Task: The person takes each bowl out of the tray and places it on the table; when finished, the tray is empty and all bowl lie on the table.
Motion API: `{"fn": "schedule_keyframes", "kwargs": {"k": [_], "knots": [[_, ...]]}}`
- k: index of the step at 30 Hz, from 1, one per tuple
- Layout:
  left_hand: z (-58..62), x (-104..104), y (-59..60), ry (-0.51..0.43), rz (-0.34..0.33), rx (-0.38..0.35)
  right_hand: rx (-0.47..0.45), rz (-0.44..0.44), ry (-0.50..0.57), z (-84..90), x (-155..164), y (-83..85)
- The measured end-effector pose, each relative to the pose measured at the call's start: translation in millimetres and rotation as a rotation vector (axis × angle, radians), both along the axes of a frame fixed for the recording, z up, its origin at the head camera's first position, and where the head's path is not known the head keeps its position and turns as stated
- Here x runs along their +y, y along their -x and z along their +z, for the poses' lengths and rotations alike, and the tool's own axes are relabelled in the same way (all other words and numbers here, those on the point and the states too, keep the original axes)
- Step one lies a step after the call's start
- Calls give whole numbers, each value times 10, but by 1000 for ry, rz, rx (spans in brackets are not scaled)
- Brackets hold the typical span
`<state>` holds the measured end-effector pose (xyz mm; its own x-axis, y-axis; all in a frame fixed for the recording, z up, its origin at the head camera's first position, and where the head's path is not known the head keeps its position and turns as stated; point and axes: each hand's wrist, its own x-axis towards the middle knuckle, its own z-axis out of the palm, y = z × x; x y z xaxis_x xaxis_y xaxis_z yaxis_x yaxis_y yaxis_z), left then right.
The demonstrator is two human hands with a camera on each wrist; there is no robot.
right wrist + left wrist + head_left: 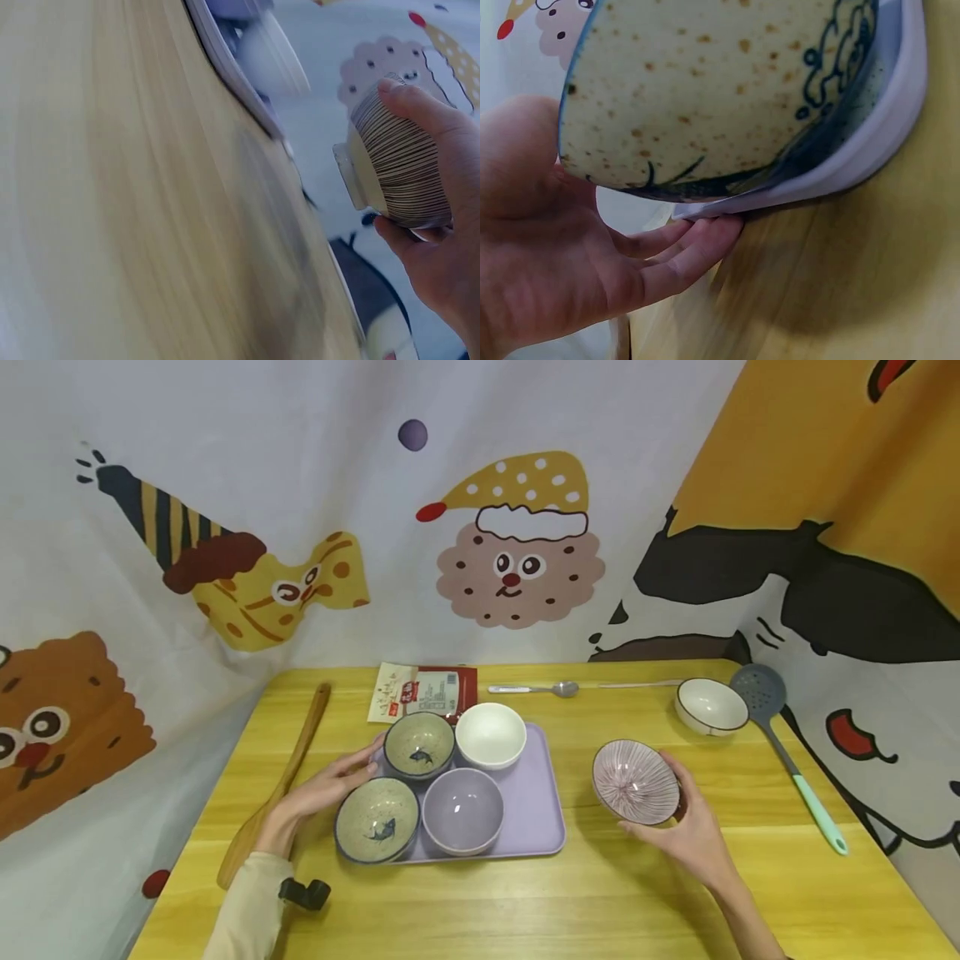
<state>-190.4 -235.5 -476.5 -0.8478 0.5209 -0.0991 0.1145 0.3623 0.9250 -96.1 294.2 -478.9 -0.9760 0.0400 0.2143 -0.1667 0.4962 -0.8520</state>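
My right hand [693,835] holds a small bowl with fine purple-brown stripes [636,782] by its side, tilted and raised over the table. In the right wrist view, the thumb and fingers lie around the striped bowl [401,161], its pale foot facing left. Over at the left edge of the lilac tray [536,793], my left hand [330,789] reaches in beside two speckled bowls, a rear one [418,745] and a front one [377,821], both with a blue fish. Its fingertips [720,232] touch the tray's rim under a speckled bowl [697,97].
A white bowl [491,735] and a purple bowl [463,812] also stand on the tray. Behind lie a food packet [423,692] and a spoon [532,689]. A wooden spatula [292,768] lies left; a dark-rimmed white bowl [711,706] and a slotted skimmer [783,747] sit right.
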Motion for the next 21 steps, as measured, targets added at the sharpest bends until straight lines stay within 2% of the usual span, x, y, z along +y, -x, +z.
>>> {"fn": "schedule_keyframes", "kwargs": {"k": [3, 5, 9, 13, 21], "knots": [[8, -3, 33, 19, -19, 11, 2, -80, -25, -1, 148, -1], [1, -21, 61, 21, -7, 2, 7, -138, -46, -20, 257, 5], [-47, -74, 128, -2, 85, -55, 11, -247, -60, -63, 460, 36], [-114, -110, 197, -15, 151, -63, -7, -349, -61, -97, 626, 63], [-221, -126, 307, -17, 153, -48, -50, -464, -34, -158, 885, 77]]}}
